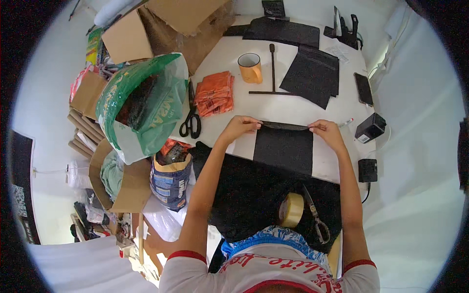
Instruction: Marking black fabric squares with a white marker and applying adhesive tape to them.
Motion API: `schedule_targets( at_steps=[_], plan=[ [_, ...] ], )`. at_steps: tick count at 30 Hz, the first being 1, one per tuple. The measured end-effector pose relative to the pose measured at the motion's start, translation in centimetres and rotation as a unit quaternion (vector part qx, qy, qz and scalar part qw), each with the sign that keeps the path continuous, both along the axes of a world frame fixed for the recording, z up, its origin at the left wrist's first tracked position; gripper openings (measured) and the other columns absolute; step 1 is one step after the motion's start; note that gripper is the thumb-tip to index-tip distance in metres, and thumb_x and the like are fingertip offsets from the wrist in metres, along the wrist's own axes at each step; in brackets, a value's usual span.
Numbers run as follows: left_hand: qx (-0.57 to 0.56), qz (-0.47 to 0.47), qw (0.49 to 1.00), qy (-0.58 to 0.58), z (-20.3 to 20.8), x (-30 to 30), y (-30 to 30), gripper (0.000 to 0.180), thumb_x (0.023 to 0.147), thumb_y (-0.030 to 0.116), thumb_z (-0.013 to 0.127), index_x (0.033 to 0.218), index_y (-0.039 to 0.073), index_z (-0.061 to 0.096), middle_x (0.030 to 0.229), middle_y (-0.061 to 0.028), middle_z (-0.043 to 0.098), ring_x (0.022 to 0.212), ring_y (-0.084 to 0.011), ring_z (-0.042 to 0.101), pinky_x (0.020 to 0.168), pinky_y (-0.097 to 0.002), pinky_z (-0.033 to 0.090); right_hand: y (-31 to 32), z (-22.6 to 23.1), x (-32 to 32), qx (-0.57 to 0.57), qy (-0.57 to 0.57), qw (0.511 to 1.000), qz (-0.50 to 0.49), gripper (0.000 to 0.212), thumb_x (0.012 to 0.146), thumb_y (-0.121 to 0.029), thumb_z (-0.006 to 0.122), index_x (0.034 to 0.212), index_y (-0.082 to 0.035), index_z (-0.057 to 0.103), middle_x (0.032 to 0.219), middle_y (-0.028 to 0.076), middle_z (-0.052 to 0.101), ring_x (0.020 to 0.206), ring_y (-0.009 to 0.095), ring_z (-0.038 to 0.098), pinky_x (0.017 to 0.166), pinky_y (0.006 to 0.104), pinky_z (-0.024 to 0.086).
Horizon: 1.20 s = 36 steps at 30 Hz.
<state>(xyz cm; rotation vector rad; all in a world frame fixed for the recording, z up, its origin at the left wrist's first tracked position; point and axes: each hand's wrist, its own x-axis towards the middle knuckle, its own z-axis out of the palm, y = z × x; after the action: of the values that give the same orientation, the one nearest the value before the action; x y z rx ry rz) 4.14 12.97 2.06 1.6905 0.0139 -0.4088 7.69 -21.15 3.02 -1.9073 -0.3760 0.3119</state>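
Observation:
A black rectangular fabric piece (283, 149) lies on the white table in front of me, its far edge slightly folded or raised. My left hand (243, 127) pinches the far left corner of it. At the far right corner, my right hand (326, 133) grips the same edge between thumb and fingers. Closer to my body, a larger black cloth (244, 190) spreads over the table's front and my lap. On it rest a roll of clear yellowish tape (292, 210) and a pair of metal scissors (316, 215).
Left of the fabric are black-handled scissors (191, 124) and stacked orange packets (215, 94). An orange mug (250, 68), a dark T-shaped tool (273, 73) and black sheets (311, 73) lie beyond. A phone (363, 89) and black box (370, 128) stand right; a green bag (168, 97) left.

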Motion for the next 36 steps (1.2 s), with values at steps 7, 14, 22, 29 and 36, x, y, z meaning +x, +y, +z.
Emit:
schedule_targets(
  at_steps=[7,14,22,29,36],
  plan=[
    [0.09,-0.021,0.988,-0.125,-0.1,-0.6,0.0,0.016,0.08,0.01,0.067,0.094,0.003,0.07,0.096,-0.0072,0.068,0.087,-0.0141,0.063,0.078,-0.0255,0.05,-0.4,-1.1,-1.1,-0.007,-0.055,0.998,0.03,0.013,0.083,-0.005,0.062,0.094,0.0,0.065,0.097,0.007,0.067,0.082,0.012,0.062,0.074,0.0252,0.049],
    [0.159,-0.026,0.97,-0.181,1.0,-1.3,-0.2,0.015,0.076,0.012,0.07,0.091,0.01,0.072,0.103,-0.0114,0.066,0.098,-0.0198,0.061,0.084,-0.0303,0.049,-0.2,-1.7,-2.1,-0.031,-0.098,0.994,0.039,0.011,0.083,0.002,0.059,0.093,0.003,0.062,0.106,0.011,0.064,0.093,0.016,0.061,0.084,0.0272,0.05],
    [0.239,-0.053,0.933,-0.264,0.0,-1.1,-0.3,0.016,0.074,0.012,0.07,0.089,0.012,0.073,0.106,-0.0104,0.064,0.098,-0.0232,0.058,0.084,-0.0331,0.048,-0.4,-1.6,-2.6,-0.079,-0.198,0.976,0.05,0.013,0.078,0.001,0.063,0.091,0.001,0.064,0.103,0.01,0.065,0.095,0.021,0.06,0.079,0.0293,0.05],
    [0.464,-0.076,0.819,-0.328,2.5,-3.9,-1.9,0.028,0.08,0.008,0.057,0.108,0.011,0.062,0.122,-0.0136,0.053,0.11,-0.0306,0.05,0.093,-0.0393,0.043,-0.3,1.2,-5.2,-0.347,-0.301,0.886,0.061,0.02,0.08,-0.006,0.059,0.1,-0.004,0.063,0.121,0.01,0.056,0.116,0.029,0.046,0.098,0.0377,0.036],
    [0.429,-0.097,0.812,-0.384,-2.5,-4.2,-8.6,0.05,0.094,0.03,0.041,0.137,0.004,0.034,0.142,-0.0156,0.033,0.133,-0.0298,0.03,0.109,-0.0439,0.022,6.9,-2.1,-6.4,-0.256,-0.344,0.901,0.058,0.055,0.086,-0.025,0.055,0.132,0.002,0.04,0.138,0.018,0.038,0.129,0.035,0.034,0.107,0.0431,0.026]
  ],
)
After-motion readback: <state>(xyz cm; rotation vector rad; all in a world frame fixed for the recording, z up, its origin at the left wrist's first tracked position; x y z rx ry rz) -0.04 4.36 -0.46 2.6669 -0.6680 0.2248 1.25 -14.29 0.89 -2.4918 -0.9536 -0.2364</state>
